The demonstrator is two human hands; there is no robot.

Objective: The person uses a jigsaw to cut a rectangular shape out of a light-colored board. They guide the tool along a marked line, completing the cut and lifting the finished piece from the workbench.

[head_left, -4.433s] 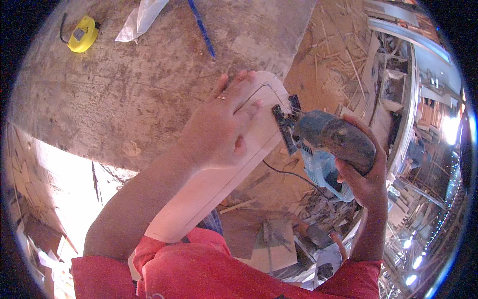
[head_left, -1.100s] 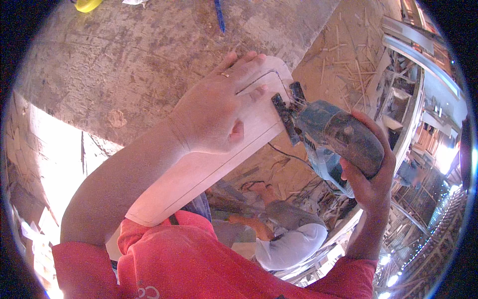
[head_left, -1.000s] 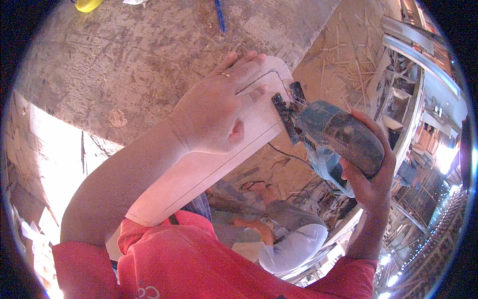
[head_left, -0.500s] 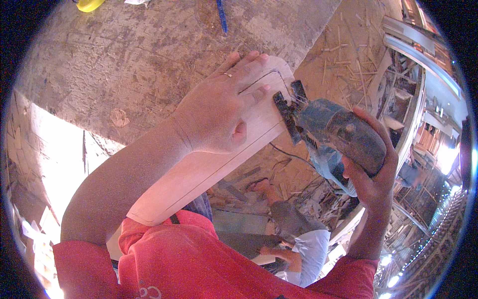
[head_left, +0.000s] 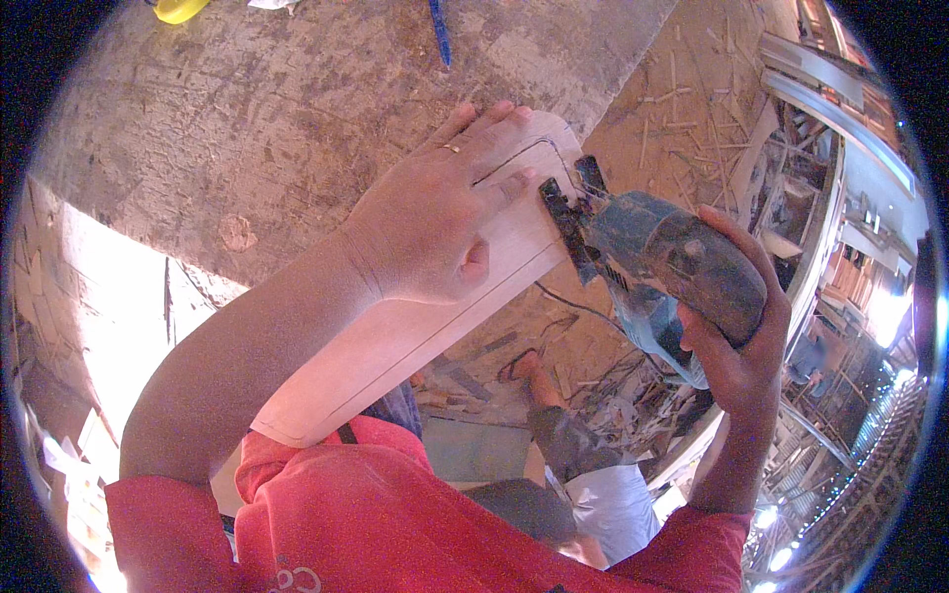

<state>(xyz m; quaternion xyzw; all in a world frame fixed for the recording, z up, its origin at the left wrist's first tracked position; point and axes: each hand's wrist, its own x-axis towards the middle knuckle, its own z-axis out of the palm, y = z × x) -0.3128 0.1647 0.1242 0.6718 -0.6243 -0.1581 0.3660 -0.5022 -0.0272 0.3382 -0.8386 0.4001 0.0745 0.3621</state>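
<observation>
Left hand [head_left: 435, 222]: spread flat, palm down, pressing on the pale wooden board [head_left: 395, 336]
Right hand [head_left: 736, 346]: wrapped tight around the body of the blue-grey jigsaw [head_left: 652, 257]
Jigsaw: its front meets the board's right edge, just beside the left fingertips
Board: lies on the worn counter [head_left: 247, 128], its near end overhanging toward the person's red shirt [head_left: 395, 524]
Pencil line: curves across the board near the saw
Farther off: blue pencil [head_left: 439, 30] and yellow tape measure [head_left: 178, 8] at the counter's far side

My left hand [head_left: 435, 227] flat on board [head_left: 395, 336], w/ board on surface [head_left: 247, 119]. Saw [head_left: 662, 262] in right hand [head_left: 741, 346], at board's right edge. Pen [head_left: 439, 30] behind, tape [head_left: 180, 8] far left.
</observation>
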